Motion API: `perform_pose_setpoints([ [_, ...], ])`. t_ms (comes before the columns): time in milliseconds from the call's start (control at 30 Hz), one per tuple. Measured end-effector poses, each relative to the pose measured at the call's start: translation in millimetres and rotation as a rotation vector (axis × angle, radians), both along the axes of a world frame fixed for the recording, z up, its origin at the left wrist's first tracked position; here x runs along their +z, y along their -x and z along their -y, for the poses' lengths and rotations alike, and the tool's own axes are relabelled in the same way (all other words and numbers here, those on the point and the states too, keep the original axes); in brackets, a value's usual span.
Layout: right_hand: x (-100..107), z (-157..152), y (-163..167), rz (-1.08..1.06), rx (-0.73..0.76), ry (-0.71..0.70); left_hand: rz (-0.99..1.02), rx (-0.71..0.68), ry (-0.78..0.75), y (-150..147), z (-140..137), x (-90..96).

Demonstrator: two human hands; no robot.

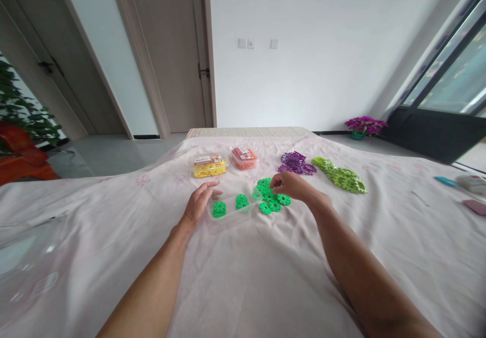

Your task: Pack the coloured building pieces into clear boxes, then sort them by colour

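A clear plastic box (231, 217) sits on the cloth in front of me, with a few green snowflake discs (219, 209) in two small stacks inside. At its left end rests my left hand (198, 202), fingers stretched and apart beside the rim. Right of the box lies a loose pile of green snowflake discs (275, 204), which partly overlaps the view of the box's right end. Over this pile is my right hand (291, 185), closed in a pinch with the fingertips pointing down at the discs. Whatever is between those fingertips is hidden.
Beyond the box stand a lidded box of yellow pieces (209, 166) and one of orange pieces (244, 158). Purple pieces (296, 163) and lime-green pieces (341, 177) lie farther right. Clear plastic packaging (30, 262) is at left. A light patterned cloth (235, 287) covers the surface.
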State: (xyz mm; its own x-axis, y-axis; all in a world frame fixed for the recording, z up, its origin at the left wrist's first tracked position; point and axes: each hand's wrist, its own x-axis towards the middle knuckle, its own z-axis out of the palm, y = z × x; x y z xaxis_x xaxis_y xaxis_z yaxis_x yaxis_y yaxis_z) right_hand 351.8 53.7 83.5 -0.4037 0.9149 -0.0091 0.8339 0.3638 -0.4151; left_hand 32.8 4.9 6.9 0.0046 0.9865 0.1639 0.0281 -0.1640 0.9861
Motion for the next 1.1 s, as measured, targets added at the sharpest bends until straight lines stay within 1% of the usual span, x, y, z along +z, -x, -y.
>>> perform_pose_setpoints([
  [67, -1.6, -3.6, -13.2, 0.147, -0.012, 0.007, -0.003, 0.003, 0.006, 0.2, -0.6, -0.4],
  [167, -7.7, -6.6, -22.0, 0.309, -0.059, -0.012, -0.003, -0.001, 0.006, 0.3, -1.2, -0.7],
  [333, -13.4, -4.7, -16.1, 0.427, -0.094, 0.076, 0.025, -0.009, 0.019, -0.2, -1.6, -0.6],
  [533, -9.8, -3.1, -16.8, 0.386, -0.075, 0.069, 0.015, 0.016, 0.033, -2.7, 1.9, 4.2],
  [600, -5.7, -3.0, -20.1, 0.307, -0.035, 0.095, 0.018, 0.022, 0.037, -3.3, 2.9, 5.2],
  [733, 3.6, 1.9, -17.3, 0.104, 0.099, 0.208, 0.021, 0.015, 0.032, -2.5, 2.5, 3.9],
  [833, 3.3, 7.2, -6.5, 0.133, 0.148, 0.224, 0.014, 0.01, 0.026, -0.9, 0.8, 1.1],
  [933, -3.4, 9.6, 2.9, 0.208, 0.124, 0.186, 0.02, -0.005, 0.025, 0.0, -0.6, -1.0],
  [1033, -7.8, 9.6, 4.7, 0.225, 0.119, 0.127, 0.034, -0.006, 0.039, -0.4, -0.8, -0.8],
  [1100, -6.1, 9.2, 1.8, 0.216, 0.139, 0.13, 0.04, -0.003, 0.051, -0.9, -0.5, 0.2],
])
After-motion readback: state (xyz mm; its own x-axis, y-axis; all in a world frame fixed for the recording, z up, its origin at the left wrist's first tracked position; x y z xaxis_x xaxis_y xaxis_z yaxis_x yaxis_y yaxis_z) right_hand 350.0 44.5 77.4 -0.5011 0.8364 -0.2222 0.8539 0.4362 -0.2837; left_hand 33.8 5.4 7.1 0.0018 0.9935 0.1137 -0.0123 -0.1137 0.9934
